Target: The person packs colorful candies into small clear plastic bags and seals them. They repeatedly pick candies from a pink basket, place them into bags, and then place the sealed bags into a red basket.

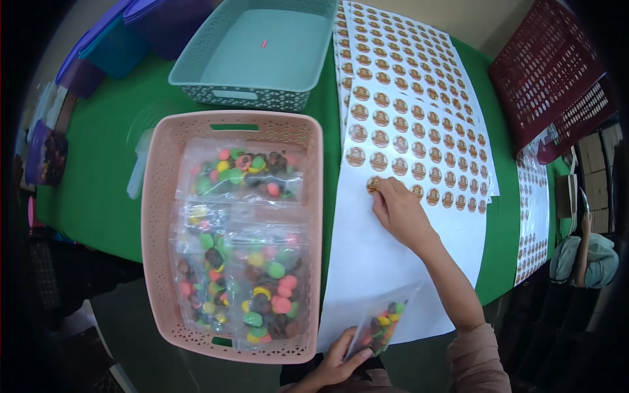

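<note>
My left hand grips a clear plastic pouch of colourful round candies by its lower edge. The pouch is tilted over the near edge of a white sticker sheet. On that sheet my right hand pinches the edge of a round brown-and-gold sticker; whether the sticker has lifted off cannot be told. Rows of matching stickers remain above and to the right, while the near part of the sheet is bare. Left of the sheet, a pink plastic basket holds several filled candy pouches.
A pale green basket stands behind the pink one. More sticker sheets lie farther back. A maroon perforated basket stands at right, purple tubs at back left. A white plastic utensil lies left. Another person is at far right.
</note>
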The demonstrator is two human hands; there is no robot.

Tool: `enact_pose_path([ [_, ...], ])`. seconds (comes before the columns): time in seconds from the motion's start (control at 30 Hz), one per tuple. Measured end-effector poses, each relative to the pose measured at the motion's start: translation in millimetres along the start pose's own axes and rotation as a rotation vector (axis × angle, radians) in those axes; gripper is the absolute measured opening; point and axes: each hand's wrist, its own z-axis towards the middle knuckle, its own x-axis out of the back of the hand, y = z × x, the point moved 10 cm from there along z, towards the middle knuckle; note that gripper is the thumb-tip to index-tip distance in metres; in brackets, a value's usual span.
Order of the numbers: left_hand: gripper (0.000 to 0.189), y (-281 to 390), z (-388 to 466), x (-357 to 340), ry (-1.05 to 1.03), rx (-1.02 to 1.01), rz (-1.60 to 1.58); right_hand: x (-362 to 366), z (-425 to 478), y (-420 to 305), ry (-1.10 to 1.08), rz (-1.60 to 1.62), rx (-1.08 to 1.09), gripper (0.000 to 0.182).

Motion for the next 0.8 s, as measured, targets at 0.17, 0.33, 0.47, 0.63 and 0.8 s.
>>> enact_pose_path([
  [0.17,0.054,-2,0,13,0.083,0.029,-0.323,29,-24,-2,0.187,0.069,0.138,0.014],
  [0.33,0.054,-10,7,24,0.216,0.070,-0.312,26,-40,2,0.242,-0.102,0.222,0.022],
  [0.47,0.054,-28,1,39,0.344,-0.001,-0.242,16,-42,7,0.213,-0.156,0.219,0.031],
  [0.63,0.053,-23,1,40,0.365,-0.020,-0.267,12,-42,12,0.155,-0.152,0.191,0.037],
  [0.8,0.057,-34,-5,47,0.418,0.033,-0.240,8,-43,17,0.100,-0.099,0.165,0.038],
])
